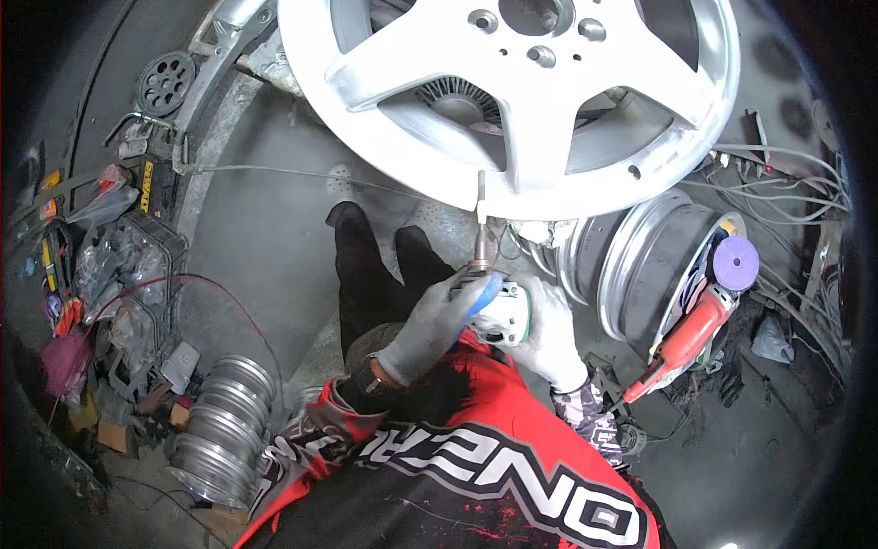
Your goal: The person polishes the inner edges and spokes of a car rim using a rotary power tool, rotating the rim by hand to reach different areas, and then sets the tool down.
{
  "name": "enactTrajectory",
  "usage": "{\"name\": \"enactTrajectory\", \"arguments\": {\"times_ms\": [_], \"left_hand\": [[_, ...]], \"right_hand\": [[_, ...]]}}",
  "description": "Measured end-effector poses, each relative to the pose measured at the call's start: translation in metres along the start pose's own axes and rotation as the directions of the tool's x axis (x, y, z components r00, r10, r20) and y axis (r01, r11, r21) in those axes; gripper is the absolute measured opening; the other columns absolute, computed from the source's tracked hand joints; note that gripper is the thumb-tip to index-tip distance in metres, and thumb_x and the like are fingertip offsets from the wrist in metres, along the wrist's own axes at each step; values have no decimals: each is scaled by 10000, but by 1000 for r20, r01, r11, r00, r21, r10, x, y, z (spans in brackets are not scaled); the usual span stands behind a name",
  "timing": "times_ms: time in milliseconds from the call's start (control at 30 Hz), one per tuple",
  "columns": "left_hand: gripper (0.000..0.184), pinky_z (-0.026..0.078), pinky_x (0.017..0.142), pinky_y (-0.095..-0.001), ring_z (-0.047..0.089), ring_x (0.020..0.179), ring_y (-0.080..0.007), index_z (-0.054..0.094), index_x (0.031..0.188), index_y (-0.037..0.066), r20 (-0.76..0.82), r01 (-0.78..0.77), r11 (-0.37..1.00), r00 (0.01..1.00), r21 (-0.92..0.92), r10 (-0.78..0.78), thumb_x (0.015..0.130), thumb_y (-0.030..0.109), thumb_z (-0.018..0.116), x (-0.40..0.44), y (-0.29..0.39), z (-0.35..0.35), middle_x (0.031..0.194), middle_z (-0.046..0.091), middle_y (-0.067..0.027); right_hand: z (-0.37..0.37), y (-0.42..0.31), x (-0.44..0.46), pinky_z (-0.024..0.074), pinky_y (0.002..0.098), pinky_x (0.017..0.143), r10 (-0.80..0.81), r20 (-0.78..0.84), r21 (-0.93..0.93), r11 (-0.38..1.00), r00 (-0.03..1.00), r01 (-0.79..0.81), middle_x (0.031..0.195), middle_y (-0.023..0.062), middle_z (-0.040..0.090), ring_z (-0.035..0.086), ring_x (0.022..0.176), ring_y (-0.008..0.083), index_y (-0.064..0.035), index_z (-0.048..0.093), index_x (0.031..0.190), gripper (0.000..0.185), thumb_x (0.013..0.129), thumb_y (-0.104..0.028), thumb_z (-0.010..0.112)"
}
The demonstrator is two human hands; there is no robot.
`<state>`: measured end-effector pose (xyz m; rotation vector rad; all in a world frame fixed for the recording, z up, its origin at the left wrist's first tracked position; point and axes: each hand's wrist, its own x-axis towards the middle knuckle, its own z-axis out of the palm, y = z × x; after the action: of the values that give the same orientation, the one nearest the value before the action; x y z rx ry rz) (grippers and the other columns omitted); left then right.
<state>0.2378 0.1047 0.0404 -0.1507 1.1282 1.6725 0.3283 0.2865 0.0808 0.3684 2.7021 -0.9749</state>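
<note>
In the head view, my left hand (430, 325), in a grey glove, is closed around the front of a die grinder (498, 316). My right hand (551, 334), also gloved, wraps the tool's white body from the other side. A thin bit (482, 192) extends from the copper-coloured nose and points away from me. Its tip overlaps the lower rim of a large silver five-spoke alloy wheel (517, 110); whether it touches the metal I cannot tell. Gloves hide much of the grinder's body.
A red power tool with a purple disc (736, 263) leans at the right by several rims (631, 265). Cables (777, 197) run behind them. At lower left stand stacked rims (224, 425), near plastic bags (137, 265) and a thin red cord (219, 285).
</note>
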Motion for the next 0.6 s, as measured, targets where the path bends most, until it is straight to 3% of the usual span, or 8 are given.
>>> {"name": "enactTrajectory", "arguments": {"times_ms": [33,167,267,433,500,600], "left_hand": [[504,517,977,-290,662,1081,-148,631,1349,-41,22,99,993,995,-71,-97,1057,370,617,-4,15,-2,1202,692,-94],[503,510,979,-275,646,1079,-118,642,1350,-30,4,127,958,991,-257,-130,1054,376,622,-12,14,-13,1210,687,-68],[492,508,986,-278,643,1088,-116,642,1346,-39,-1,71,990,997,-120,-72,1056,357,617,-8,6,-10,1207,689,-73],[461,509,1002,-291,647,1116,-128,634,1346,-57,82,125,983,990,-135,-115,1071,310,585,4,-16,-6,1216,695,-87],[449,510,1005,-293,647,1125,-132,633,1342,-66,81,123,984,990,-127,-113,1076,290,573,1,-12,-9,1219,696,-89],[409,511,1020,-305,666,1128,-173,632,1355,-24,53,29,999,998,33,-30,1062,261,612,-10,1,-27,1251,689,-123]], "right_hand": [[4,-2,5,480,485,902,-4,1,8,1000,1000,4,1085,168,694,661,1008,395,-85,607,1240,618,708,-268,865],[13,-8,14,476,479,907,-79,-11,36,996,997,79,1092,164,695,659,1012,386,-84,613,1230,582,727,-257,850],[10,-7,8,472,475,899,-52,-16,9,999,999,52,1083,164,695,657,1019,380,-85,618,1223,556,737,-246,837],[9,2,-12,462,486,880,36,-50,-89,995,998,-40,1019,158,691,648,968,384,-90,625,1216,539,737,-235,825],[15,-2,-9,459,489,874,16,-62,-75,997,998,-20,1017,153,687,646,962,382,-87,624,1215,541,736,-237,827],[27,-11,5,457,491,862,-39,-66,-31,999,997,37,1020,143,680,642,958,375,-81,617,1219,552,735,-236,832]]}}
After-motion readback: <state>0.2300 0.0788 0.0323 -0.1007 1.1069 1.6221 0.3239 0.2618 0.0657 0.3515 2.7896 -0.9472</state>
